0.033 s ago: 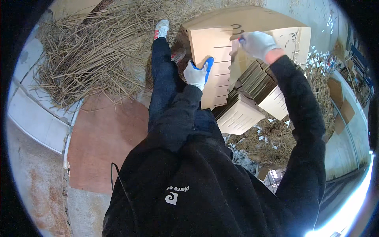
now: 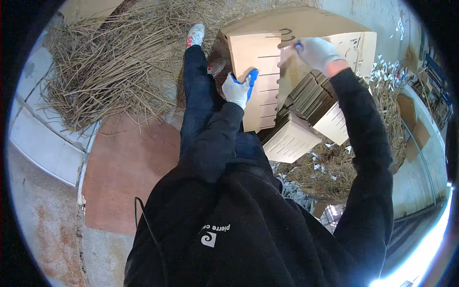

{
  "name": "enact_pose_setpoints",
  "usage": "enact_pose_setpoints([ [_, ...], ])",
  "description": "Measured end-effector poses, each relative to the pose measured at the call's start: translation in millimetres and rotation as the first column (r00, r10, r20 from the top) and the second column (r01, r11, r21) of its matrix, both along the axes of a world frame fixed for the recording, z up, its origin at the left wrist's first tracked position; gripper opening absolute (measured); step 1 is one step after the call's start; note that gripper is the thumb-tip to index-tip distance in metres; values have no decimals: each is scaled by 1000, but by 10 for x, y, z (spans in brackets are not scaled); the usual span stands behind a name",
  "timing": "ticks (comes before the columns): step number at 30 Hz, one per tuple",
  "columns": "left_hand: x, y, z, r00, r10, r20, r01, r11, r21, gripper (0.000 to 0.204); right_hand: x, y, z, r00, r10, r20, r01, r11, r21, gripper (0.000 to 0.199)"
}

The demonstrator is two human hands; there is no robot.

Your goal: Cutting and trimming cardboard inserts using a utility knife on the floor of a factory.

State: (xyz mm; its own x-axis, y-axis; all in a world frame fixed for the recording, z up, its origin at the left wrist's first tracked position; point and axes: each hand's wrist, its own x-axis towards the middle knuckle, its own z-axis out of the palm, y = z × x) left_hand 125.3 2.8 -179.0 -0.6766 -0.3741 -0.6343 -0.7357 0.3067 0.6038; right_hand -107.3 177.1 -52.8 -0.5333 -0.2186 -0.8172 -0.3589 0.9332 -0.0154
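A large tan cardboard box [image 2: 267, 62] with short dark lines on its panels lies in front of me. My left hand [image 2: 237, 90], in a white glove with blue fingers, clasps the left edge of its near panel, the blue thumb lying on the board. Over the box's right part is my right hand [image 2: 316, 52], gloved alike, with its fingers drawn together. What they pinch, if anything, is too small and blurred to tell. Below that hand, a stack of dark, thin sheets [image 2: 308, 93] stands on edge, next to pale lined flaps [image 2: 292, 139].
Loose straw [image 2: 119, 62] spreads at the far left, and more straw with white scraps [image 2: 330, 172] lies right of the box. A reddish-brown board [image 2: 129, 167] covers floor at left. Folded cardboard [image 2: 410, 119] leans at the right.
My right hand has shifted slightly to the right. My left hand and the box look the same.
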Motion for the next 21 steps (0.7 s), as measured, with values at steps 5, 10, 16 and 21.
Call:
enact_pose_setpoints([
  [5, -172, -175, -1, 966, 164, -200, -90, 938, 335, 36, 188, 266, 140, 681, -727, 85, 688, 596, -414, 39],
  [10, -808, -485, 849, 952, 176, -251, 17, 786, 618, 47, 679, -228, 521, 479, -827, 296, 717, 174, -675, 59],
  [16, -842, -592, 1172, 938, 124, -323, 113, 772, 626, 38, 770, -406, 1094, 471, -855, 216, 554, 96, -827, 53],
  [21, -1138, -601, 1876, 930, 15, -366, 267, 656, 706, 53, 887, -279, 1669, 439, -874, 208, 458, 18, -889, 55],
])
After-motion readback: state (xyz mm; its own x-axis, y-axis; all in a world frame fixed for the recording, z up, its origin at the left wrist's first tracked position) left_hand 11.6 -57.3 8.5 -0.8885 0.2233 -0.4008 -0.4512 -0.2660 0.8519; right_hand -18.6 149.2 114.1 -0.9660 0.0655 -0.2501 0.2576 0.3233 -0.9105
